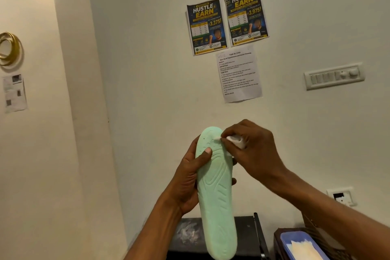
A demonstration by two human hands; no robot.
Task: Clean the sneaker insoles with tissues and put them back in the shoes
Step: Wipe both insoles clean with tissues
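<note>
Insole: the mint-green sneaker insole [215,192] is nearest to us, its heel end low at the bottom edge of the head view. It is held up in the air in front of the wall.
Long axis: it runs nearly upright from the heel by the camera to the toe farther off, leaning a little left at the top, with the ridged face towards us.
Left hand: the left hand [190,177] grips the insole from its left side above the middle. The thumb lies across the face and fingertips show past the right edge.
Right hand: the right hand [251,150] comes in from the insole's right and pinches a wadded white tissue [236,141] against the toe end's right edge.
Nearer hand: the right hand does the wiping at the toe, so I'd judge the coming strokes must travel down the long axis towards the heel.
Tissue tray: a blue tray [285,243] of pale sheets sits below and right of the heel.
Shelf: a black rack [247,232] stands behind the heel.
Shoes: none in sight, so refitting looks some way off.
</note>
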